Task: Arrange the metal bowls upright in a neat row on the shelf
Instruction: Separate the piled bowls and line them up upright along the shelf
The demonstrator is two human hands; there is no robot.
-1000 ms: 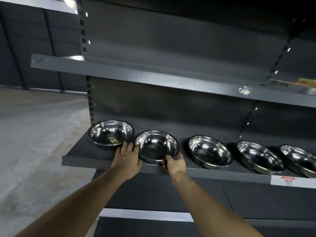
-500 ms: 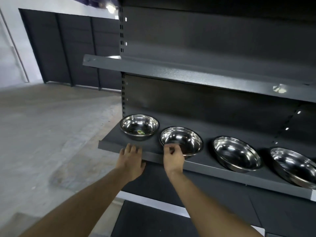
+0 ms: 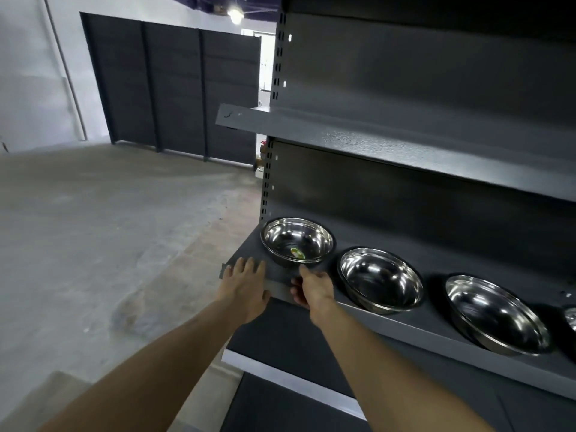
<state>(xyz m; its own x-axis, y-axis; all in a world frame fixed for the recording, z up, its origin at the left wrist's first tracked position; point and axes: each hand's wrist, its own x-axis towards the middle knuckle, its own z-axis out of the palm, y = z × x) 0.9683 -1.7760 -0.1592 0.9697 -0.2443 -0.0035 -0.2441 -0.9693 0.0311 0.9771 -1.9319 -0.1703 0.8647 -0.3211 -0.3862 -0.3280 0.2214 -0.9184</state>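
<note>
Shiny metal bowls stand upright in a row on the dark grey shelf (image 3: 246, 257). The leftmost bowl (image 3: 297, 241) has a small sticker inside. To its right come a second bowl (image 3: 380, 279), a third bowl (image 3: 495, 313), and a sliver of a fourth bowl (image 3: 572, 319) at the frame edge. My left hand (image 3: 246, 282) lies flat with fingers spread on the shelf's front left corner and holds nothing. My right hand (image 3: 313, 288) is at the shelf's front lip with fingers curled. One fingertip touches the near wall of the leftmost bowl; a grip on it is not visible.
An upper shelf (image 3: 343, 132) overhangs the bowls, and a lower shelf (image 3: 280, 410) juts out below my arms. Concrete floor (image 3: 109, 229) stretches to the left. Dark panels (image 3: 174, 82) stand against the far wall beside a lit doorway.
My right hand let go of the second bowl's rim and moved left to the leftmost bowl. My left hand slid left along the shelf edge. The view swung left.
</note>
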